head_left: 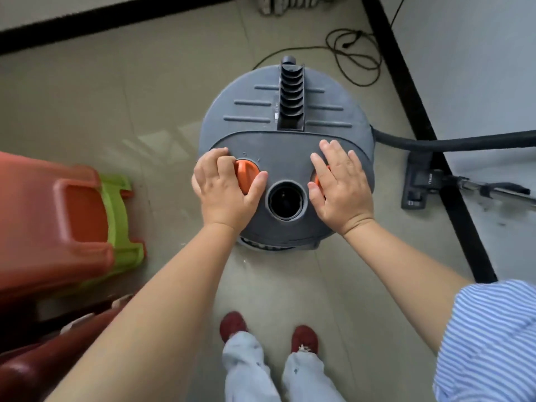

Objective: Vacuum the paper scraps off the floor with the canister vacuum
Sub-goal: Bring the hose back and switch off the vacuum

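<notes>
Hands on vacuum [285, 117] top: L [224, 192] grips orange knob [246, 172], R [340, 188] flat.

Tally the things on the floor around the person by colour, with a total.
Grey: 1, the round grey canister vacuum
Black: 3, the ribbed black hose, the black floor nozzle, the thin black power cord
Red: 1, the red plastic stool
Green: 1, the lime-green plastic stool nested under it
Total: 6
</notes>
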### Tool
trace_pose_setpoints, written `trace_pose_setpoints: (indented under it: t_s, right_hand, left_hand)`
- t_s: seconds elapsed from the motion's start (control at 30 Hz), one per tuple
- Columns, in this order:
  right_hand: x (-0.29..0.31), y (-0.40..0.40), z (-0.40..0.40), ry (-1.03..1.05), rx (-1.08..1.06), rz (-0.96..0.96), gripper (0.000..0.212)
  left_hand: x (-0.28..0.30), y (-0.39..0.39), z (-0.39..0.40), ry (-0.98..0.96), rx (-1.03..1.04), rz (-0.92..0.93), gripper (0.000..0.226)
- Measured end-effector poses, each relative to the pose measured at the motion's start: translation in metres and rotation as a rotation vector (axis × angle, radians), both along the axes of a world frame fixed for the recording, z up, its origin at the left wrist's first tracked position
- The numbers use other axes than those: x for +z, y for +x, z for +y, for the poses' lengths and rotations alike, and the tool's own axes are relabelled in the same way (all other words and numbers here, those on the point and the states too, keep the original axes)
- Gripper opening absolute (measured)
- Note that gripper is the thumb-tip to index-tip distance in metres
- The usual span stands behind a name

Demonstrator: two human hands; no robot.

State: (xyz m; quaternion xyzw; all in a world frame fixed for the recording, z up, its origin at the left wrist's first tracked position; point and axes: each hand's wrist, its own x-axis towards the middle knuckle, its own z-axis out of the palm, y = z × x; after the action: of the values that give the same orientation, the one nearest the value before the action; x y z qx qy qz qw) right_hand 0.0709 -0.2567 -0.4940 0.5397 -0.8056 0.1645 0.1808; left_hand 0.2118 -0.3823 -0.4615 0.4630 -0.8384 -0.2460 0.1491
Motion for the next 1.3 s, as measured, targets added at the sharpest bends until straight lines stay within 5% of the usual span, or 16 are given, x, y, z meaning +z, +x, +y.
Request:
trace_pose_setpoints:
  t_s: [0.13,0.37,0.77,1.3]
  right_hand:
    - [0.000,-0.030,-0.027,0.003,-0.032,-0.007,0.040]
    - [0.003,-0.038,-0.065,0.025,-0.150,-0.030,0.040]
    - [0.000,-0.031,-0.131,0.012,-0.386,-0.040,0.034]
    - [0.004,-0.082,-0.130,0.036,-0.288,-0.061,0.035]
  left_hand:
    - [-0.024,-0.031,-0.033,-0.283,-0.042,0.077,0.055]
    - [-0.036,-0.059,-0.095,-0.440,-0.194,0.127,0.057]
    - [-0.041,-0.104,-0.185,-0.421,-0.361,0.220,0.053]
    - [-0.040,-0.142,-0.183,-0.443,-0.298,0.157,0.039]
